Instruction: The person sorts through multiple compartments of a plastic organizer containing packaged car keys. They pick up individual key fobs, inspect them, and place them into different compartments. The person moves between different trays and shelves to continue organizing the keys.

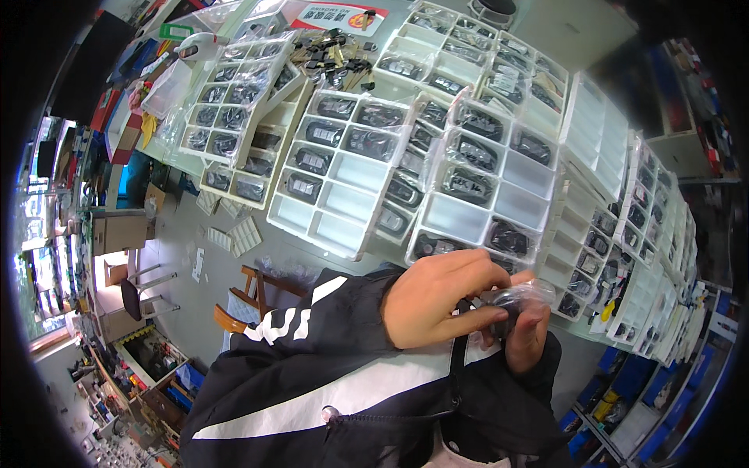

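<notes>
My left hand, back up, reaches in from the left and pinches a clear plastic bag with its thumb and fingers. My right hand grips the same bag from the right. A dark object shows through the film, partly covered by fingers; it looks like a car key fob. Just beyond my hands stands a white compartment tray with bagged black key fobs. To its left is another white tray with bagged fobs in some compartments and several bare ones.
More trays are stacked at the left. A pile of keys lies at the far edge near a sign. Further trays line the right. A wooden chair stands left of my arm, and blue bins fill shelves at lower right.
</notes>
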`<state>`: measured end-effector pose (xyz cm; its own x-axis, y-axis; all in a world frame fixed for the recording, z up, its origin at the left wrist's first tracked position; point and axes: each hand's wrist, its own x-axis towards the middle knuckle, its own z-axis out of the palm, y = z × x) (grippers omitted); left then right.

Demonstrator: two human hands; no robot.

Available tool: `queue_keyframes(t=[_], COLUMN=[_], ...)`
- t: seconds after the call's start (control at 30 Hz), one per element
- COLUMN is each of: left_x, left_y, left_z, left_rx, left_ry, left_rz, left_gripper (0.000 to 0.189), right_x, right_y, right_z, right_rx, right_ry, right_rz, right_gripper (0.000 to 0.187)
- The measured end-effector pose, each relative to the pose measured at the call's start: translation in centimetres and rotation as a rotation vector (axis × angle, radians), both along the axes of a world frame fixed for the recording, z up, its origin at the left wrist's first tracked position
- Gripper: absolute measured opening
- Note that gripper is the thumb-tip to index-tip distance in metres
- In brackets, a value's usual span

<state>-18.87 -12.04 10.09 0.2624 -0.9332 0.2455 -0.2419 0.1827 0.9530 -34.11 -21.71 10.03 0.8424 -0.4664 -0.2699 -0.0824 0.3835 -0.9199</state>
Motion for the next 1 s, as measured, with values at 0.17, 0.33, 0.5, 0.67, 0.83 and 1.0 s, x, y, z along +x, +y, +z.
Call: queue_keyframes(t=[0.17, 0.33, 0.5, 0.67, 0.83, 1.0], left_x=[1.0, 2.0, 2.5, 3.4, 3.8, 4.2], left_y=[1.5, 3.2, 4.3, 5.1, 5.2, 4.6], left_z=[-0.6, -1.2, -1.6, -1.8, -2.2, -2.5], left_rx=[0.044, 0.110, 0.119, 0.173, 0.168, 0.162], left_ry=[0.191, 0.478, 0.446, 0.135, 0.190, 0.150], left_rz=[0.135, 0.131, 0.135, 0.138, 0.119, 0.107], left_gripper=[0.023, 0.023, 0.024, 0.025, 0.026, 0.027], right_x=[1.3, 1.8, 2.7, 4.2, 5.1, 5.4], right_y=[0.5, 0.8, 1.1, 1.6, 2.1, 2.0], right_z=[0.4, 0.0, 0.1, 0.6, 0.8, 0.7], right_rx=[-0.172, -0.152, -0.296, -0.547, -0.642, -0.644], right_ry=[0.041, 0.032, 0.105, 0.164, 0.158, 0.173], right_rz=[-0.002, 0.002, 0.053, 0.172, 0.134, 0.095], right_gripper=[0.044, 0.029, 0.027, 0.024, 0.024, 0.023])
